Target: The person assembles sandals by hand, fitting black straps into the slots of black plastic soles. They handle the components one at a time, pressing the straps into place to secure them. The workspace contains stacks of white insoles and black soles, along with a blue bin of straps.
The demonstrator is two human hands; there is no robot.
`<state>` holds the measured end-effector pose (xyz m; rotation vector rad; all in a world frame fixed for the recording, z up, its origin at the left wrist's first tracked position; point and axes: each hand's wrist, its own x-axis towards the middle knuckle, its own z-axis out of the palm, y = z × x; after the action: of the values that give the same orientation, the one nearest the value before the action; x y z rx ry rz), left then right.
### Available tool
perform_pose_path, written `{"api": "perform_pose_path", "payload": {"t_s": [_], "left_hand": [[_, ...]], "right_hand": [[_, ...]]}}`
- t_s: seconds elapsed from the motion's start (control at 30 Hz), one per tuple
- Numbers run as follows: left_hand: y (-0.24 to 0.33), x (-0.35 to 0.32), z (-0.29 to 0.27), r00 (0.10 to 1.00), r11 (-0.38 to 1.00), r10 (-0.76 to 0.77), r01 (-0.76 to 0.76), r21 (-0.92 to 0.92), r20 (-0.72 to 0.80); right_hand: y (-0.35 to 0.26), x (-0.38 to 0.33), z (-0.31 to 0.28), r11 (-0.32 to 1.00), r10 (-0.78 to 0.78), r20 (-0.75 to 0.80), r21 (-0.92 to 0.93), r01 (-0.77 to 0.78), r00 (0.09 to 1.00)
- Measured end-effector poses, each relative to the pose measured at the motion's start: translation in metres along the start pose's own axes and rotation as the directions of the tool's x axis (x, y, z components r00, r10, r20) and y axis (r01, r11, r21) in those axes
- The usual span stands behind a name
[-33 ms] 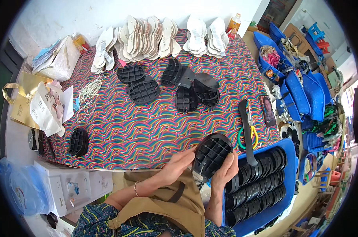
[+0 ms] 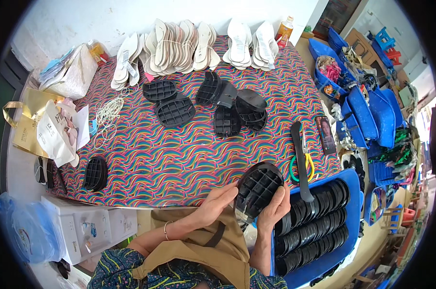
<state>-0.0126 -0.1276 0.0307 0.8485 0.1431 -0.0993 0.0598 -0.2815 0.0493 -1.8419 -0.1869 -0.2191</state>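
Black moulded sole (image 2: 258, 188), ribbed grid side up, is held tilted above the near edge of the counter (image 2: 179, 154), just in front of the person's chest. Compared with the other frame, its position and tilt show no visible change (the two are practically simultaneous), so the hold reads as steady.

Left hand (image 2: 218, 202): grip closed on the sole's left rim, fingers lying along the edge. Right hand (image 2: 274, 212): grip closed around the lower right rim, thumb on the ribbed face. How firmly the left fingers clamp cannot be confirmed at this resolution.

Immediately right of the hands, a blue crate (image 2: 355, 192) holds rows of stacked soles (image 2: 314, 226). A long black tool (image 2: 300, 159) lies across the crate's upper edge, beside yellow-green handles (image 2: 295, 168) and a phone (image 2: 326, 135). Farther out on the striped cloth lie loose black soles (image 2: 227, 111), and a row of white insoles (image 2: 179, 45) along the far edge.
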Motion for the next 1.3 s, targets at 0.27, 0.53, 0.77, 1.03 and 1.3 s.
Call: {"api": "perform_pose_path", "payload": {"t_s": [0.27, 0.53, 0.77, 1.03, 1.3], "left_hand": [[0.010, 0.000, 0.015, 0.980, 0.910, 0.196, -0.188, 0.369, 0.016], [0.000, -0.004, 0.008, 0.974, 0.813, 0.174, -0.057, 0.580, -0.148], [0.004, 0.023, -0.001, 0.916, 0.789, 0.394, -0.298, 0.537, -0.071], [0.014, 0.020, 0.001, 0.911, 0.500, 0.413, -0.232, 0.835, 0.006], [0.010, 0.014, 0.000, 0.903, 0.370, 0.430, -0.167, 0.914, -0.010]], "right_hand": [[0.000, -0.004, -0.001, 1.000, -0.027, 0.009, -0.016, 0.027, 1.000], [0.003, -0.009, 0.006, 0.991, -0.116, -0.038, -0.070, 0.113, 0.993], [0.007, -0.011, 0.002, 0.995, -0.086, 0.038, -0.047, 0.088, 0.996], [0.009, -0.013, 0.003, 1.000, -0.026, 0.035, -0.010, 0.027, 0.999], [0.007, -0.015, 0.003, 1.000, 0.023, 0.058, 0.001, -0.023, 0.998]]}}
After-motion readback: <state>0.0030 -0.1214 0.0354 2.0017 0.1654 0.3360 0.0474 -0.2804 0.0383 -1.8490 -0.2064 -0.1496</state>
